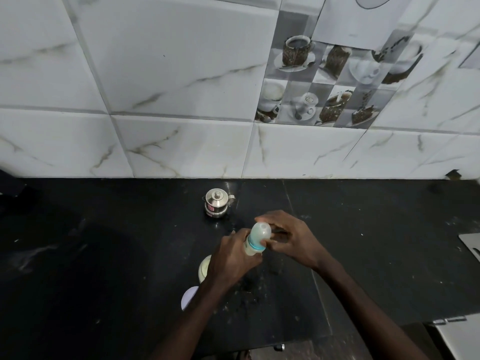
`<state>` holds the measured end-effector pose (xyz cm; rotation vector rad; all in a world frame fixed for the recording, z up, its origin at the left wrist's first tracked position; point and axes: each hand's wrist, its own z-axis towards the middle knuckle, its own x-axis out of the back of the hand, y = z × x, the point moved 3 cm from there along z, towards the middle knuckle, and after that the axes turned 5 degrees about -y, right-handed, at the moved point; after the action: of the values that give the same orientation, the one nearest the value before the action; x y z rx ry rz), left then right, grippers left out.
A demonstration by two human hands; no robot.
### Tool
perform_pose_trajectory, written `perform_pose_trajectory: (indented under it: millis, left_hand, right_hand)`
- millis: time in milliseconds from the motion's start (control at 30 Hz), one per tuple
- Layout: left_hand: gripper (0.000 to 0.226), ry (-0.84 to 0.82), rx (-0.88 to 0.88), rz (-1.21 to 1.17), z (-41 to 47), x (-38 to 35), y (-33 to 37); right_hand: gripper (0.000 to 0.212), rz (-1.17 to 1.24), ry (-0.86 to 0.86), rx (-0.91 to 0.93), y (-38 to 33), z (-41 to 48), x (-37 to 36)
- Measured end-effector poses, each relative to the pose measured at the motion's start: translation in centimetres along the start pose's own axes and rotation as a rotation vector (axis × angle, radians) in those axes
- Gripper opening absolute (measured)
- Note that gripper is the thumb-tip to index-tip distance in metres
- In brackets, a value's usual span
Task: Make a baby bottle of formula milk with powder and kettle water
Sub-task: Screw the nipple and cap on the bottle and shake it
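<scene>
Shiny metal kettle (217, 203), glossy tiles (181, 74)

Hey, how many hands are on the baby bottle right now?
2. The left hand grips the bottle low on its body; the right hand curls around its cap end.

Wall tiles (161, 74): white marble look, thin grey-brown veins, grey grout lines.
Picture tile (324, 87), far right: grey and white checker squares printed with brown and white coffee cups and dark beans.
Counter (104, 242): black, flecked with pale specks and faint smears.
Kettle (217, 202), far centre: shiny silver steel, small pink-red label on its front.
Baby bottle (257, 239): translucent pale cap with a greenish tint, teal ring, milky white body.
Powder jar (204, 268), near, left of the bottle: creamy pale yellow.
Round lid (189, 297), nearest: white with a lilac tinge.
Metal plate (471, 245), right edge: flat light grey.
</scene>
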<state>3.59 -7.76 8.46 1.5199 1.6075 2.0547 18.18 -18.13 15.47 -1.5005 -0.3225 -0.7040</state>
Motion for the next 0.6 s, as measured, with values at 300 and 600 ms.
perform_pose_trajectory:
  millis: [300, 600]
  left_hand:
    - [0.051, 0.071, -0.019, -0.017, -0.4, 1.0, 1.0]
    - [0.054, 0.088, -0.026, 0.010, -1.0, 0.7, 1.4]
  right_hand:
    - [0.041, -0.185, -0.010, -0.054, -2.0, 0.3, 0.0]
    - [0.041, -0.268, 0.182, -0.192, -1.7, -1.6, -2.5]
